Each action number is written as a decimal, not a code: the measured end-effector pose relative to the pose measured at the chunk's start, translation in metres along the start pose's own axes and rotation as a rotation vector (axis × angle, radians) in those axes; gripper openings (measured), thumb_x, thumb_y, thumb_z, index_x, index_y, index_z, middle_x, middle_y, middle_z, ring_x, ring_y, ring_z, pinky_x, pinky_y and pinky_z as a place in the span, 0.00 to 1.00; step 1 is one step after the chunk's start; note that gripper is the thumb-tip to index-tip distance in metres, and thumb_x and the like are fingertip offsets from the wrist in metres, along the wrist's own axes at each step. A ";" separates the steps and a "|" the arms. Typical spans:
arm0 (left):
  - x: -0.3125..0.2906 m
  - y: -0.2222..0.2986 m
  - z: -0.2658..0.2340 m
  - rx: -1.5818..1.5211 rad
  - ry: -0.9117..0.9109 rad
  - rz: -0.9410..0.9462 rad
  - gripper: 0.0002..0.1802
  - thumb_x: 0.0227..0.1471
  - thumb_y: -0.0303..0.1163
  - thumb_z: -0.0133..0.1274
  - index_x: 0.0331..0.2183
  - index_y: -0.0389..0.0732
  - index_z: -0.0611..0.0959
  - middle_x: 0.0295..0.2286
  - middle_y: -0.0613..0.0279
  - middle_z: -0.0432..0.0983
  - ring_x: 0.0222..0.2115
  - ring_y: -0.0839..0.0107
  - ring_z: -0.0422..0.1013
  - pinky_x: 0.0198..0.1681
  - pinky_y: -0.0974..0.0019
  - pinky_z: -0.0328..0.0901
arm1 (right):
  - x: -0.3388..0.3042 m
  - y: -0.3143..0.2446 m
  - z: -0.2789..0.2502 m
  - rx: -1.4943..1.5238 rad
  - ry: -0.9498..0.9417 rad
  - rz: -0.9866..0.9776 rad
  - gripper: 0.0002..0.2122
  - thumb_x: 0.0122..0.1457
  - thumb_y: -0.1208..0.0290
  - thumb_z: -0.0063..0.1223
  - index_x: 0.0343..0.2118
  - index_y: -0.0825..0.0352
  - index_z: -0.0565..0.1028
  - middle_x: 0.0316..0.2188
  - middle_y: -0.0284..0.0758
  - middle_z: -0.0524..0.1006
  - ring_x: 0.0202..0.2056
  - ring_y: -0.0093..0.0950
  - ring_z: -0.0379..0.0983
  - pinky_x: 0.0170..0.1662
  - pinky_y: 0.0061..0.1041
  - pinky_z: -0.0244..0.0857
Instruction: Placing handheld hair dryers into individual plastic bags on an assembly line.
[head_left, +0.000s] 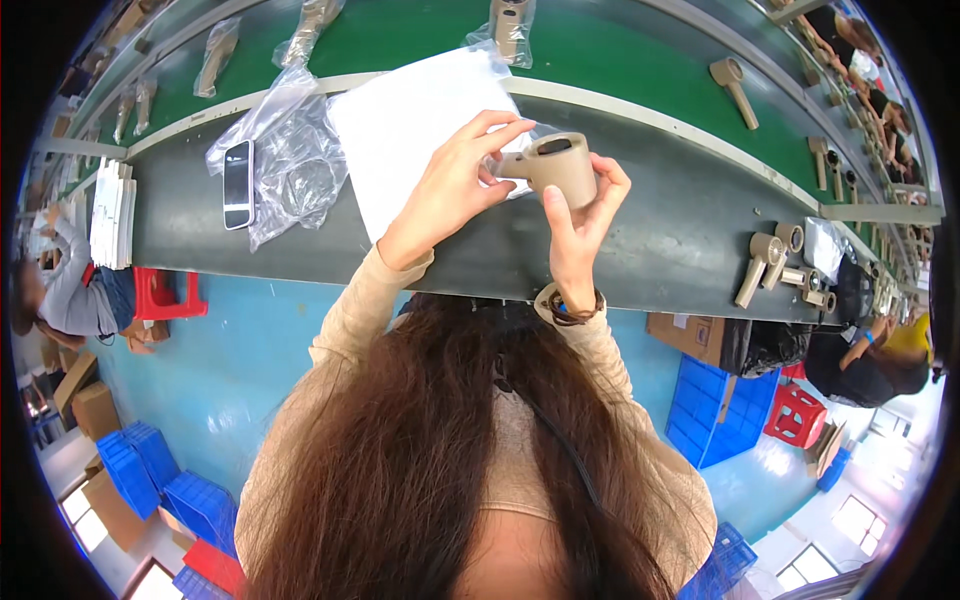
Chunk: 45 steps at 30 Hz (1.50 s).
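Above the dark workbench I hold a beige handheld fan [568,172] between both hands, its round head to the right and its handle to the left. My left hand [462,172] has its thumb and fingers closed about the handle. My right hand [590,220] grips the head from below and the right, with the thumb at its front. A bit of clear plastic shows behind the fan. Beneath my left hand lies a white sheet [400,130], reaching to the bench's far edge.
Left of the sheet are crumpled clear bags [295,175] and a phone [238,185]. Beyond runs a green conveyor belt [620,50] carrying bagged and bare fans. More fans [765,250] stand at the bench's right end, near a co-worker [870,360]. White stacked boxes [112,213] are far left.
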<state>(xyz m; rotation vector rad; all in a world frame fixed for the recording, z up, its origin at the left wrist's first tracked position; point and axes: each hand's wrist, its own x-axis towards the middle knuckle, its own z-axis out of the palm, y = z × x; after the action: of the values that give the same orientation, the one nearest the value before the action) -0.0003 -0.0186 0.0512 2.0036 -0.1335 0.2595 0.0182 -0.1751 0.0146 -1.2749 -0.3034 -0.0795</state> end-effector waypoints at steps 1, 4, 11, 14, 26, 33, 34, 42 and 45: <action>0.002 0.001 -0.001 -0.075 -0.032 -0.001 0.36 0.36 0.15 0.58 0.52 0.44 0.75 0.46 0.64 0.67 0.33 0.74 0.66 0.31 0.73 0.69 | 0.002 0.000 -0.002 0.021 -0.062 -0.011 0.30 0.51 0.80 0.58 0.54 0.66 0.53 0.50 0.37 0.57 0.50 0.30 0.63 0.51 0.29 0.62; 0.004 0.009 -0.010 -0.207 -0.112 -0.049 0.36 0.37 0.15 0.57 0.52 0.47 0.76 0.48 0.66 0.66 0.36 0.78 0.64 0.31 0.79 0.67 | 0.004 0.002 -0.007 0.061 -0.127 -0.018 0.30 0.50 0.82 0.57 0.54 0.67 0.54 0.50 0.37 0.57 0.48 0.32 0.68 0.48 0.28 0.68; 0.012 -0.006 -0.025 -0.417 -0.195 -0.050 0.34 0.39 0.15 0.52 0.52 0.47 0.76 0.48 0.66 0.66 0.39 0.79 0.63 0.34 0.79 0.64 | 0.020 -0.031 -0.002 -0.668 -0.328 -0.205 0.25 0.42 0.75 0.63 0.47 0.64 0.69 0.43 0.40 0.68 0.39 0.35 0.73 0.34 0.27 0.69; 0.016 -0.004 -0.024 -0.158 -0.141 0.046 0.32 0.40 0.15 0.48 0.50 0.46 0.77 0.46 0.65 0.69 0.40 0.77 0.64 0.37 0.76 0.64 | 0.033 -0.029 0.004 -0.813 -0.440 -0.263 0.25 0.43 0.72 0.63 0.47 0.65 0.69 0.42 0.40 0.68 0.35 0.39 0.74 0.34 0.30 0.70; 0.027 -0.043 -0.021 0.383 0.246 0.110 0.24 0.38 0.14 0.42 0.41 0.37 0.79 0.40 0.59 0.74 0.38 0.58 0.68 0.42 0.62 0.66 | 0.132 0.016 -0.018 -0.915 -1.234 -0.145 0.12 0.61 0.61 0.49 0.39 0.64 0.77 0.30 0.37 0.71 0.32 0.34 0.70 0.38 0.30 0.63; 0.035 -0.062 -0.023 -0.144 0.118 -0.202 0.14 0.45 0.23 0.56 0.38 0.38 0.81 0.38 0.62 0.75 0.34 0.74 0.72 0.38 0.69 0.68 | 0.137 0.031 -0.029 -0.073 -0.982 0.082 0.03 0.58 0.75 0.52 0.31 0.68 0.75 0.36 0.31 0.71 0.37 0.20 0.66 0.38 0.18 0.59; 0.039 -0.063 -0.024 -0.300 0.063 -0.272 0.12 0.46 0.25 0.58 0.37 0.37 0.81 0.37 0.61 0.75 0.34 0.75 0.72 0.40 0.70 0.68 | 0.133 0.034 -0.027 -0.074 -0.982 0.083 0.03 0.58 0.75 0.52 0.31 0.68 0.75 0.36 0.31 0.71 0.37 0.20 0.66 0.38 0.18 0.59; 0.050 -0.062 -0.004 -0.238 0.474 -0.082 0.19 0.48 0.26 0.58 0.44 0.39 0.74 0.35 0.62 0.73 0.38 0.71 0.70 0.41 0.69 0.65 | 0.160 0.032 -0.005 -0.167 -0.153 -0.196 0.08 0.67 0.70 0.38 0.35 0.68 0.68 0.31 0.33 0.74 0.29 0.21 0.72 0.34 0.20 0.72; 0.016 -0.055 0.002 0.197 0.033 -0.111 0.14 0.43 0.25 0.59 0.36 0.39 0.76 0.31 0.58 0.72 0.35 0.64 0.69 0.38 0.65 0.65 | 0.211 0.020 -0.008 -0.487 0.154 -0.329 0.07 0.65 0.72 0.41 0.34 0.69 0.69 0.20 0.31 0.72 0.22 0.18 0.68 0.27 0.21 0.67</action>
<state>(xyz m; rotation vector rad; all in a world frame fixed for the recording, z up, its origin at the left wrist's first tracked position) 0.0272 0.0035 0.0056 2.1931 0.0256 0.2421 0.2257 -0.1539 0.0504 -1.6796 -0.3718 -0.5575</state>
